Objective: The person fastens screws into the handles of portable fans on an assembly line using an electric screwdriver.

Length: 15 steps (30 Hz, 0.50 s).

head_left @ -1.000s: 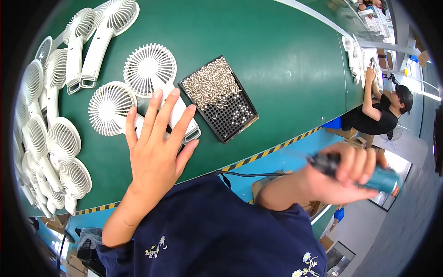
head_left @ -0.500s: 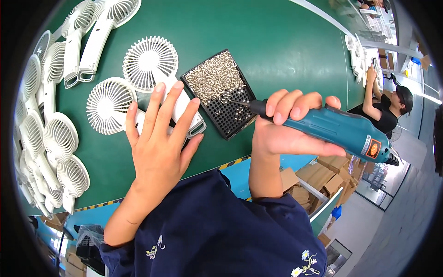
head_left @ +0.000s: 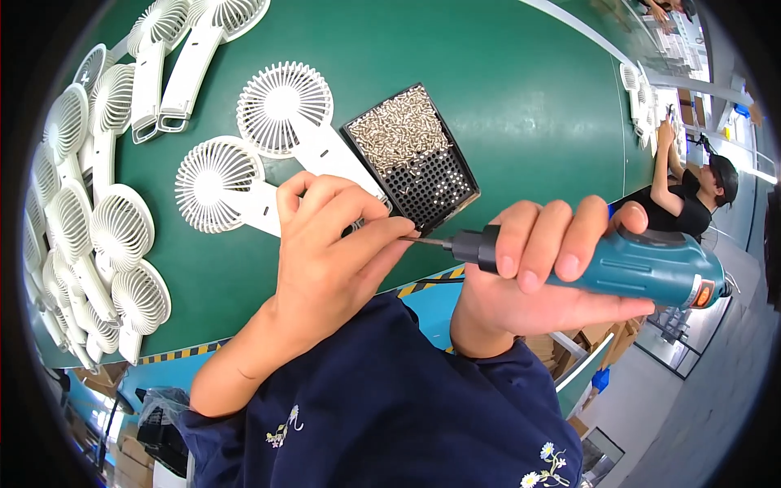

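Note:
In my right hand is a teal electric screwdriver, lying almost level with its bit pointing left. My left hand is closed, thumb and forefinger pinched together at the tip of the thin bit; whatever lies between those fingertips is too small to make out. Just beyond the pinch stands a black screw tray, its far part heaped with small screws and several more sitting in its holes. Two white handheld fans, one farther and one nearer, lie beside my left hand, which partly hides their handles.
Many more white fans crowd the table's left side. The green table has a striped near edge. At the far right a person in black works near other fans. Cardboard boxes stand below, to the right.
My left hand has lifted off the fans and gone from spread fingers to a pinch at the bit. The screwdriver has come back from the tray, nearer and to the right.

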Available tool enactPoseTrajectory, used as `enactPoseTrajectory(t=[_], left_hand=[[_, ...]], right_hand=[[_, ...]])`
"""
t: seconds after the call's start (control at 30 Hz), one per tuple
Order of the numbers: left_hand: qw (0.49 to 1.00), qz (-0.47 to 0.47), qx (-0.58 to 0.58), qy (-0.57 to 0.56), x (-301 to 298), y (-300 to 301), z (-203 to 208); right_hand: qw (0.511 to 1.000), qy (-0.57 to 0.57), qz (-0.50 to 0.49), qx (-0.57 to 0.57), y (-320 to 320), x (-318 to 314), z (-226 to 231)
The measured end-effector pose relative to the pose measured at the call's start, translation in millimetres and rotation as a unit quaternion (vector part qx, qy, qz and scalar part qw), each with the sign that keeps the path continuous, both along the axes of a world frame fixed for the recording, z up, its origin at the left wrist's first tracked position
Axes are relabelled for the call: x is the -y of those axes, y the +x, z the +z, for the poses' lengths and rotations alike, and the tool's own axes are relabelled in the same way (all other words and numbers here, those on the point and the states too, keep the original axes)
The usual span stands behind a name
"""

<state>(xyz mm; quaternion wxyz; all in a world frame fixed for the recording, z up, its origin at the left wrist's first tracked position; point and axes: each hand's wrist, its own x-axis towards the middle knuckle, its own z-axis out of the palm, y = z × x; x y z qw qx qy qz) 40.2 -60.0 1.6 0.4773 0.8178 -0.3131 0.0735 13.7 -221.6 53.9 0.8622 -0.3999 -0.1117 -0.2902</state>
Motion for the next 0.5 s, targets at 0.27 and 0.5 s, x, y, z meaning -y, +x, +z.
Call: enactPoseTrajectory(t=[0.27,0.5], left_hand=[[0.999,-0.011,0.03,0.018,-2.7,0.7,1.2],[0.999,-0.037,0.026,0.018,-7.6,1.1,-1.5]], right_hand=[[0.999,0.036,0.027,-0.031,-3.7,-1.8,-1.3],[0.997,0.04,0.042,-0.052,-1.8,-1.2,-4.3]])
